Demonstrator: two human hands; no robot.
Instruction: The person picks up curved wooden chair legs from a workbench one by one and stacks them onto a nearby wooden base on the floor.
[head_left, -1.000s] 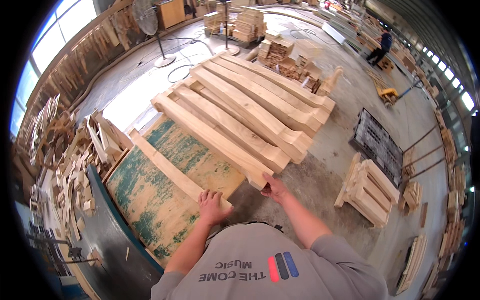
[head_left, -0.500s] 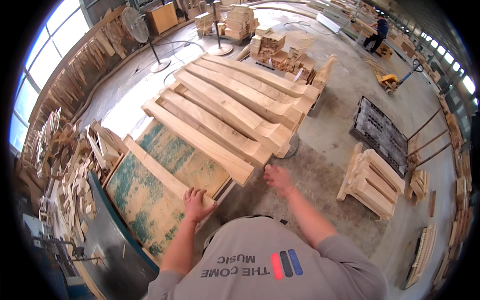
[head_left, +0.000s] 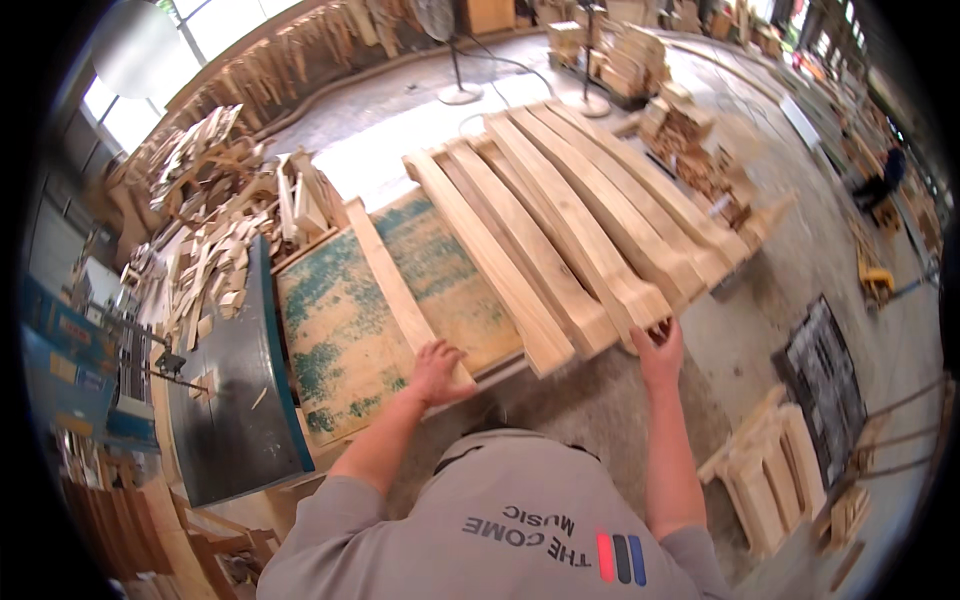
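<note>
My left hand (head_left: 437,373) is wrapped over the near end of a narrow wooden board (head_left: 392,275), which lies alone on a worktable (head_left: 335,310) with a worn green top. Fingers curled, my right hand (head_left: 660,355) grips the near end of a curved wooden leg (head_left: 570,225) in the middle of the row. Several similar pieces lie side by side there, some stacked on others. A straight-edged wooden post (head_left: 490,260) is the leftmost of the row, between my two hands. My right fingertips are partly hidden behind the wood.
Left of the table is a dark curved surface (head_left: 225,400) with a heap of offcuts (head_left: 220,250) behind it. Stacked wooden parts (head_left: 770,470) and a black pallet (head_left: 825,380) are on the floor at right. Standing fans (head_left: 460,93) are beyond the table. A person (head_left: 885,170) is far right.
My right hand has moved from free air to the end of a curved leg and closed on it. My left hand stays on the narrow board. The view has turned to the left.
</note>
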